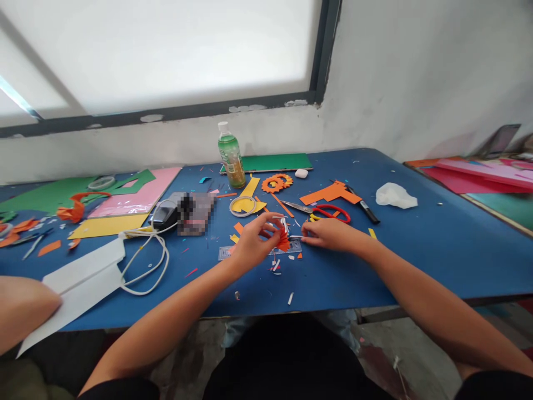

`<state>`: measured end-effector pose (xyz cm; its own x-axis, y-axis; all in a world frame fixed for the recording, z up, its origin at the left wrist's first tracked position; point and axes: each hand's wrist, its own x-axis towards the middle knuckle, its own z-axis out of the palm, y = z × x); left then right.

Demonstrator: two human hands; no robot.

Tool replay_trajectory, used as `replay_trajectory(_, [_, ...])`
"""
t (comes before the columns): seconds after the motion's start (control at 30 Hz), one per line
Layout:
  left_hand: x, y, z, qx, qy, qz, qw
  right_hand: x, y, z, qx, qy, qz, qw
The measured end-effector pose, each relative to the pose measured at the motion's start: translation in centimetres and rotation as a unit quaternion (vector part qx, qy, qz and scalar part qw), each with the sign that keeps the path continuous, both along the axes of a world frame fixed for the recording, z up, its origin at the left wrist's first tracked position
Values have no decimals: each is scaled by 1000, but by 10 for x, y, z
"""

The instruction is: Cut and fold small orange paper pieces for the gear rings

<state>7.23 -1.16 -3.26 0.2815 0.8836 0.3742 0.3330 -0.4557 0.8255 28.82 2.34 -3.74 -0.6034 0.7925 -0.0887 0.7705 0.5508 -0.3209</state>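
Observation:
My left hand (260,239) is closed in a pinch on an orange-red piece of paper (283,240) with a pleated or toothed edge. White strips stand against the paper's upper side. Just to the right, my right hand (325,233) has its fingers pressed together at the end of a thin white strip (295,238). Beneath the hands lies a clear plastic ruler (227,253), partly covered. Scissors (337,212) with red and yellow handles lie behind my right hand. A roll of tape (242,206) rests on yellow paper behind my left hand.
Toothed orange rings (277,183), an orange cutout (331,193) and a black marker (368,212) lie farther back. A drink bottle (231,158) stands near the wall. White cable (166,261) loops at left, near another person's arm (25,311). Paper scraps litter the blue table (437,255).

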Motion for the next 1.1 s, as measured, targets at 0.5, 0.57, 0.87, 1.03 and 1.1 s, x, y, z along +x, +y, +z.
replay_trajectory(0.5, [0, 7, -6, -57, 30, 42, 997, -18, -12, 3, -234, 578, -126, 772])
replay_trajectory(0.57, [1, 7, -7, -73, 14, 37, 997, -21, -19, 3, -216, 585, -104, 774])
replay_trajectory(0.87, [5, 7, -10, -147, -85, 13, 985, -26, -37, -3, -35, 467, -70, 881])
replay_trajectory(1.03, [7, 6, -11, -151, -127, 14, 980, -26, -37, -5, 62, 398, -58, 913])
replay_trajectory(1.1, [7, 6, -11, -149, -133, 15, 980, -27, -37, -4, 76, 386, -59, 918])
